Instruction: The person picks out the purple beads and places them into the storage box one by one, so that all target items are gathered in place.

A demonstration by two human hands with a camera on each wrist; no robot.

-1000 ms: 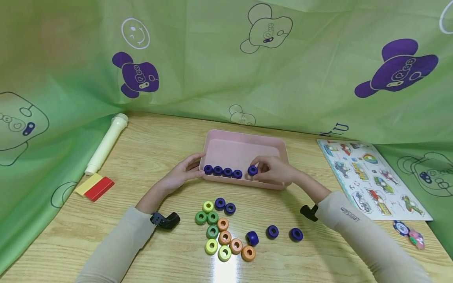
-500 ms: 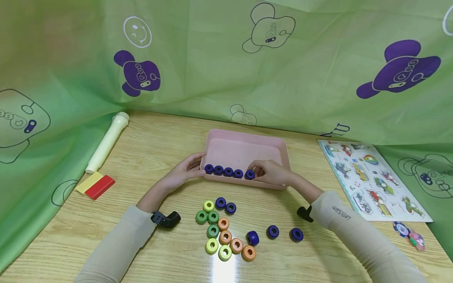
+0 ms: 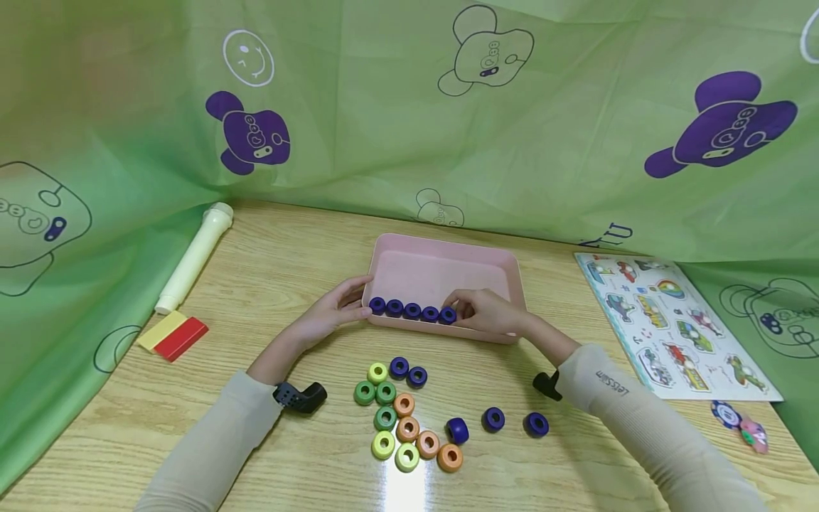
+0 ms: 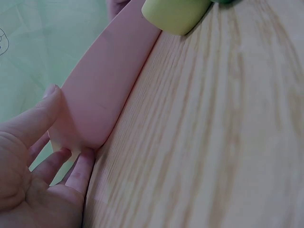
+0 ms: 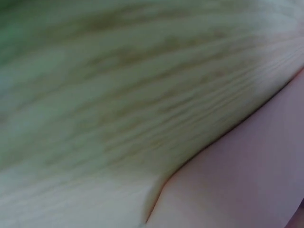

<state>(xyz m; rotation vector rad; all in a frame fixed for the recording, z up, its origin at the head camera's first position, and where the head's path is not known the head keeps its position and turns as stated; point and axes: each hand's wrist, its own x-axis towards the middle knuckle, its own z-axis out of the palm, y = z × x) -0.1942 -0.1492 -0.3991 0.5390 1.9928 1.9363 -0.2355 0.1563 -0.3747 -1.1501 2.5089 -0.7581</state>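
Along the near wall of a pink tray (image 3: 441, 245) stands a row of dark blue beads (image 3: 412, 311), each with a round hole. At the right end of that row, my right hand (image 3: 489, 311) pinches a dark blue bead (image 3: 447, 316) between thumb and fingers. My left hand (image 3: 326, 313) rests at the tray's left end. In the left wrist view its thumb (image 4: 40, 114) lies at the pink rim and its other fingertips touch the outer wall (image 4: 102, 90). Only the tray's outside (image 5: 247, 161) and the table show in the right wrist view; the right fingers are hidden there.
Loose yellow, green, orange and blue beads (image 3: 407, 429) lie in front of the tray. A pale tube (image 3: 195, 259) and yellow and red pieces (image 3: 173, 336) are at left. A picture puzzle board (image 3: 678, 327) and small trinkets (image 3: 739, 425) lie at right. A green curtain (image 3: 384, 107) hangs behind.
My right hand has lowered the fifth blue bead against the near wall and slid it left, up to the end of the row. My left hand has kept its place on the tray.
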